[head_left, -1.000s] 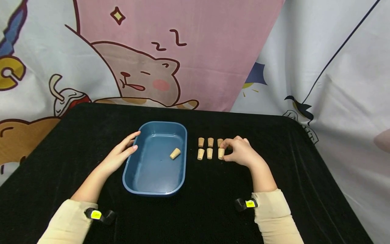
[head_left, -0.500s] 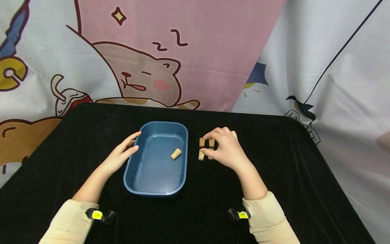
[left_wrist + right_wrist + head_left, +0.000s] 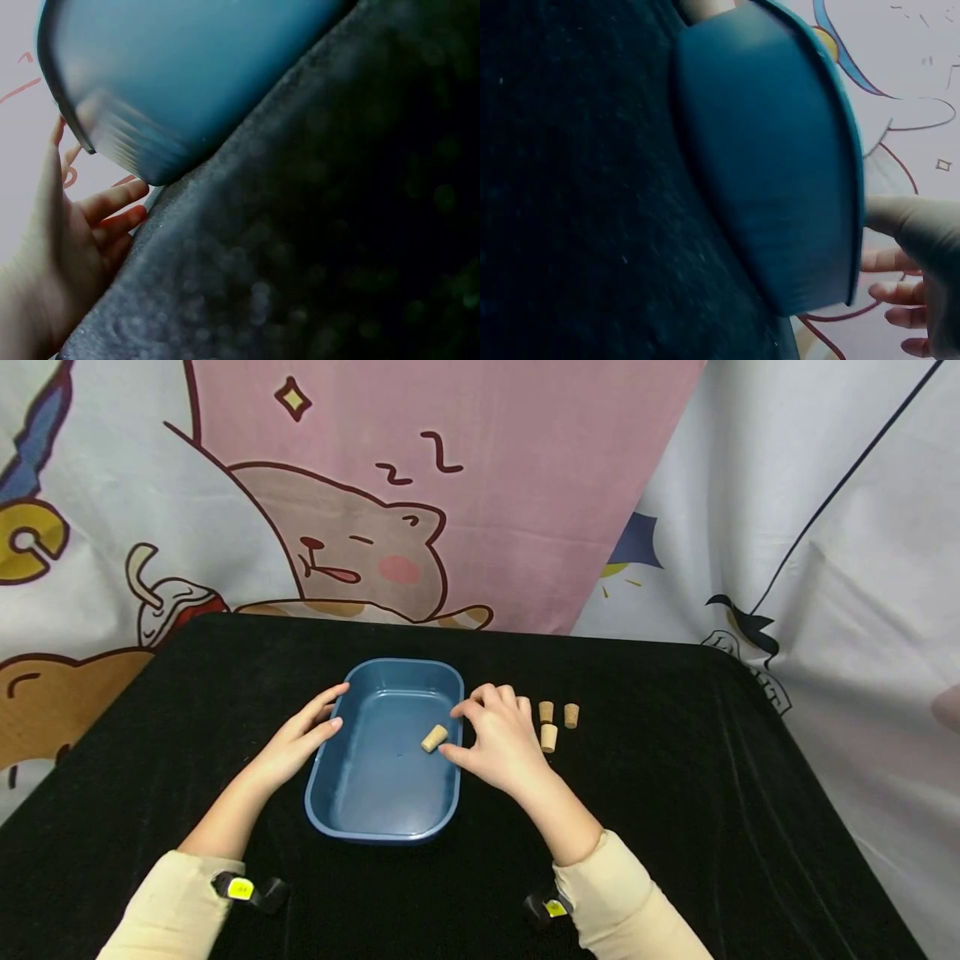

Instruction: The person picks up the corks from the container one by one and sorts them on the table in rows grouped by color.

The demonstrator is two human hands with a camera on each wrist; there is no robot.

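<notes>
A tapered cork stopper [image 3: 433, 738] lies on its side inside the blue rectangular tub [image 3: 383, 838]. My right hand [image 3: 498, 739] is over the tub's right rim, thumb and index finger apart on either side of the rim near that cork. Nothing shows between those fingers. In the right wrist view the hand [image 3: 922, 277] appears beyond the tub's wall [image 3: 780, 165], fingers spread. My left hand [image 3: 296, 743] rests against the tub's left side with fingers extended. The left wrist view shows this hand [image 3: 67, 247] beside the tub's corner [image 3: 172, 97].
Right of the tub, several corks stand on the black cloth [image 3: 480, 893]: a darker one [image 3: 546, 712], another [image 3: 572, 716] at the far right, and a paler cork [image 3: 549, 738] in front. My right hand hides the spot left of them. A printed curtain [image 3: 525, 485] hangs behind.
My right hand has swept left from the corks to the tub's right rim, uncovering the rightmost corks. The left hand, the tub and the cork inside it have stayed put.
</notes>
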